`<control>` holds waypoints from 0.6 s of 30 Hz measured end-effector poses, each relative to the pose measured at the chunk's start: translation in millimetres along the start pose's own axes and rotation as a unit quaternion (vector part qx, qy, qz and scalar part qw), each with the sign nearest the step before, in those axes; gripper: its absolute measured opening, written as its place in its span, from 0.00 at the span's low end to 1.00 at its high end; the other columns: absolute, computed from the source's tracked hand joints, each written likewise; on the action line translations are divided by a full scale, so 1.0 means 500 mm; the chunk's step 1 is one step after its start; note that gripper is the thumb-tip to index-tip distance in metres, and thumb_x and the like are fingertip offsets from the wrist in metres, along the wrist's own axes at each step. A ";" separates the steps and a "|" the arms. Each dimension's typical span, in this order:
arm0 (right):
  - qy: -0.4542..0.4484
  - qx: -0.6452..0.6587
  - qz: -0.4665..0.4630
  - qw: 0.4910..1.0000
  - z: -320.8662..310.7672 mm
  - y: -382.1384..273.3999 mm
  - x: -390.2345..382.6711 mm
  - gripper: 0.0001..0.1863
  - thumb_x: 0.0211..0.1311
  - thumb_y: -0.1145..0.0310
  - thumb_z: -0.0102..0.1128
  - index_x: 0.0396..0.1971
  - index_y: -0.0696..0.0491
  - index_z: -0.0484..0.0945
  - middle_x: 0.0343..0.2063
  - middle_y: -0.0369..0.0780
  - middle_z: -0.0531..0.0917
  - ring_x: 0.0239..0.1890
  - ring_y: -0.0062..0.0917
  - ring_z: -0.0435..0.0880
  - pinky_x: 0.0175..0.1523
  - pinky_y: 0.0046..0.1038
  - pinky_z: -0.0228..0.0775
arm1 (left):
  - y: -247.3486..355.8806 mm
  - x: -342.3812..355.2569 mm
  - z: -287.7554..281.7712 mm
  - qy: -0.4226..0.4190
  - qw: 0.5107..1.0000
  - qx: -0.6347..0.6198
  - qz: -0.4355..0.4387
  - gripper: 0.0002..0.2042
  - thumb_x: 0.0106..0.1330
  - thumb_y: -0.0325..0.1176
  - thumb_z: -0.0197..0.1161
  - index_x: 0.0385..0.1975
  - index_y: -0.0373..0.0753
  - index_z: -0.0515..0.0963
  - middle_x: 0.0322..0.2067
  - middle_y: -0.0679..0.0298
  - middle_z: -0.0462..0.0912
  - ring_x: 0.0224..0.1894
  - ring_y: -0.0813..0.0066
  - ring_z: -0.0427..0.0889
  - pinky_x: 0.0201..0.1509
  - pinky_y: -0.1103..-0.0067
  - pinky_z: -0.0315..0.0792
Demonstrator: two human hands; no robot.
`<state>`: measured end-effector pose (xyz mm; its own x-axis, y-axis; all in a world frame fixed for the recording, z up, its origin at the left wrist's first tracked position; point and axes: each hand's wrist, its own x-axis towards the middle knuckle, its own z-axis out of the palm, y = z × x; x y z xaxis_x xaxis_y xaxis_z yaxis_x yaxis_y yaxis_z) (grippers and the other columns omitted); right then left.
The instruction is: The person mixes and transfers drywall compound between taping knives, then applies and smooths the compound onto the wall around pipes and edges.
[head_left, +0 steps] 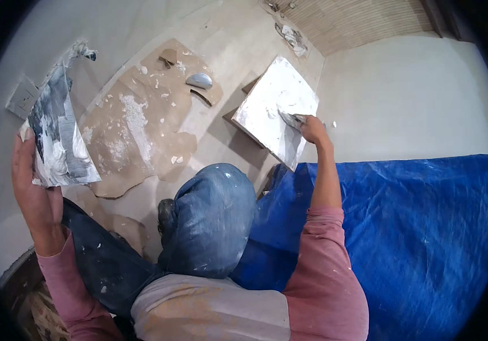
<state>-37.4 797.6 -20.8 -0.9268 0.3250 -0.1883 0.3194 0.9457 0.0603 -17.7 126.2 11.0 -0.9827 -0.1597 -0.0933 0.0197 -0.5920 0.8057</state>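
My left hand (31,182) holds up a flat metal plastering blade (78,145) by its edge, close to the wall at the left. Thick white plaster and dark smears cover the blade. Out to the right, my right hand (315,132) is closed on the grip of a small trowel (290,118). That trowel's blade rests on a square white board (255,111), which is raised off the floor on wood and has wet plaster spread over it. The trowel's grip is mostly hidden in my fingers.
Torn brown cardboard (167,105), spattered with plaster, covers the floor at the left. A shiny curved metal piece (199,80) lies on it. A wall outlet (23,96) sits beside the raised blade. Blue tarp (414,227) spreads at the right, and my bent knee (213,210) is between both arms.
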 end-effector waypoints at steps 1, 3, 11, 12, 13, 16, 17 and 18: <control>-0.001 -0.004 -0.014 1.000 -0.016 -0.002 0.009 0.18 0.62 0.66 0.57 0.53 0.46 0.81 0.46 0.51 0.83 0.50 0.47 0.81 0.53 0.40 0.73 | 0.002 0.000 -0.004 -0.001 1.000 0.001 0.005 0.18 0.76 0.32 0.50 0.61 0.31 0.68 0.52 0.58 0.79 0.54 0.73 0.80 0.58 0.75 0.74; 0.042 -0.032 -0.009 0.999 -0.029 -0.006 0.030 0.20 0.61 0.71 0.54 0.53 0.44 0.81 0.43 0.51 0.84 0.48 0.47 0.82 0.52 0.41 0.74 | 0.000 -0.002 -0.014 0.014 1.000 -0.006 0.009 0.17 0.76 0.32 0.50 0.60 0.31 0.68 0.52 0.59 0.79 0.53 0.74 0.80 0.58 0.75 0.74; 0.088 0.049 -0.053 0.994 0.016 -0.002 0.117 0.26 0.57 0.78 0.50 0.54 0.41 0.81 0.46 0.52 0.83 0.48 0.46 0.82 0.55 0.40 0.73 | 0.005 -0.010 -0.014 0.062 0.998 -0.007 0.019 0.18 0.76 0.32 0.51 0.60 0.31 0.68 0.53 0.58 0.78 0.55 0.72 0.79 0.60 0.74 0.72; 0.080 0.050 -0.053 0.994 0.016 -0.015 0.111 0.26 0.57 0.78 0.50 0.54 0.41 0.81 0.46 0.52 0.83 0.48 0.46 0.82 0.55 0.40 0.73 | 0.008 -0.012 -0.020 0.040 0.999 -0.013 0.012 0.18 0.76 0.32 0.51 0.61 0.31 0.68 0.54 0.57 0.78 0.56 0.71 0.79 0.61 0.74 0.72; 0.058 0.053 -0.088 0.993 0.012 -0.028 0.106 0.23 0.59 0.76 0.52 0.55 0.44 0.80 0.45 0.52 0.83 0.49 0.45 0.82 0.55 0.39 0.73 | 0.010 -0.012 -0.021 0.045 0.999 -0.010 0.007 0.18 0.76 0.32 0.51 0.61 0.31 0.68 0.54 0.57 0.78 0.56 0.71 0.79 0.61 0.74 0.72; 0.002 0.037 -0.129 0.991 0.000 -0.031 0.081 0.21 0.61 0.75 0.54 0.55 0.49 0.79 0.44 0.52 0.84 0.49 0.45 0.82 0.55 0.37 0.72 | 0.009 -0.009 -0.008 0.065 0.997 0.014 0.043 0.18 0.76 0.31 0.51 0.61 0.30 0.68 0.54 0.56 0.78 0.56 0.70 0.78 0.61 0.74 0.71; -0.031 0.024 -0.133 0.990 -0.011 -0.028 0.072 0.21 0.61 0.75 0.54 0.55 0.50 0.79 0.44 0.52 0.84 0.48 0.44 0.83 0.55 0.37 0.72 | 0.001 -0.003 -0.003 0.020 0.999 -0.001 0.047 0.18 0.76 0.31 0.50 0.60 0.29 0.68 0.54 0.56 0.78 0.56 0.71 0.78 0.61 0.75 0.71; -0.029 0.023 -0.138 0.990 -0.024 -0.040 0.065 0.21 0.61 0.75 0.54 0.55 0.50 0.79 0.44 0.52 0.84 0.48 0.44 0.83 0.55 0.37 0.72 | -0.001 -0.001 -0.001 -0.024 0.998 -0.010 0.053 0.17 0.76 0.30 0.50 0.60 0.29 0.68 0.54 0.56 0.78 0.56 0.72 0.78 0.61 0.75 0.71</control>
<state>-76.5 789.1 -16.5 -0.9674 0.0515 -0.2481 0.0650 0.9968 -0.0465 -17.2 126.3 10.4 -0.9826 -0.1845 0.0196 0.1265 -0.5890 0.7981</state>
